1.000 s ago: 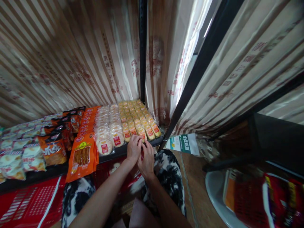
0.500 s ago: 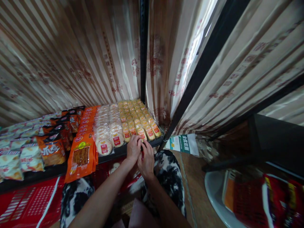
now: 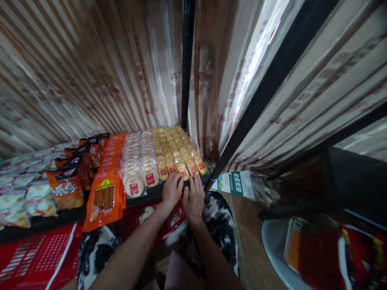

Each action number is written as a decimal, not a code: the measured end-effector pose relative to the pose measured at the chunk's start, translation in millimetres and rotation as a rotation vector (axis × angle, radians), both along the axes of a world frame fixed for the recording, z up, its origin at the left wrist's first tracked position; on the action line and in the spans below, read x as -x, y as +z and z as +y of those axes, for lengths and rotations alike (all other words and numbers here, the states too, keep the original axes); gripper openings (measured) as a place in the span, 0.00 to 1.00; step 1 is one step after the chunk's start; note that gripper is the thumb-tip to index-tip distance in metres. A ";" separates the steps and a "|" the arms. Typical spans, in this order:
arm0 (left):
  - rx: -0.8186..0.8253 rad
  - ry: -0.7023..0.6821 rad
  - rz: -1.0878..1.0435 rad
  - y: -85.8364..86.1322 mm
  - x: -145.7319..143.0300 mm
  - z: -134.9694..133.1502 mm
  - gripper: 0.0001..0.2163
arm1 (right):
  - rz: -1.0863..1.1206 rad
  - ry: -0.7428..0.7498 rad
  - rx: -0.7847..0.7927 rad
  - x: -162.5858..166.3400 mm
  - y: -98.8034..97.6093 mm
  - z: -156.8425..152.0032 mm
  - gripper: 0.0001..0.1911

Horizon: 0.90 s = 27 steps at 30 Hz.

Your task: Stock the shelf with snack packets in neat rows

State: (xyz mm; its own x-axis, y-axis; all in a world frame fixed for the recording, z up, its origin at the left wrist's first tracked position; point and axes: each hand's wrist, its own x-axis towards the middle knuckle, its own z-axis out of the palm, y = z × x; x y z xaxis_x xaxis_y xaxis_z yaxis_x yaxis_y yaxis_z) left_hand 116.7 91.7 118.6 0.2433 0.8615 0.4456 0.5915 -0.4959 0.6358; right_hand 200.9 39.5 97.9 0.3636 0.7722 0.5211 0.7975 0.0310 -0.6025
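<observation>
My left hand (image 3: 172,190) is at the front edge of the shelf, fingertips against the lower front of the small yellow packaged cakes (image 3: 182,170). Close beside it, my right hand (image 3: 194,200) reaches up with fingers stretched out, its tips at the cakes near the right end of the front row. Neither hand has a pack lifted in it. The cakes stand upright in tight rows, with red labels facing me. Left of them are rows of round pale packaged biscuits (image 3: 134,186), then orange snack bags (image 3: 104,197).
White snack bags (image 3: 39,199) and dark-orange bags (image 3: 65,189) fill the shelf's left part. A red basket (image 3: 39,253) stands below. A black post (image 3: 242,133) rises at the shelf's right corner. A pale basin (image 3: 272,245) with red packages is at right. Pleated curtains hang behind.
My hands have moved apart; they were together at the front row. My right hand has shifted right and its fingers are now straighter. The view has shifted slightly.
</observation>
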 end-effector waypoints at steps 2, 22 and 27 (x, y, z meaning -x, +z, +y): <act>-0.005 -0.003 0.007 0.2 0.3 -0.1 0.05 | -0.011 -0.014 -0.006 0.9 -0.6 0.9 0.24; -0.053 -0.022 -0.030 2.8 3.4 -6.0 0.09 | 0.097 0.031 -0.140 -1.3 10.5 -4.7 0.18; 0.026 0.086 -0.184 3.7 7.3 -21.3 0.08 | 0.224 0.236 -0.132 4.0 18.3 -16.5 0.14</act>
State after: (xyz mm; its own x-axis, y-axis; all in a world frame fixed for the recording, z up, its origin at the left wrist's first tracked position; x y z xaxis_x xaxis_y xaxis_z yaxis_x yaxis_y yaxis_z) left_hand 109.3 70.4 122.3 0.0847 0.8874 0.4531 0.5035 -0.4305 0.7491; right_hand 196.9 23.0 116.2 0.2993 0.7797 0.5500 0.6077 0.2887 -0.7399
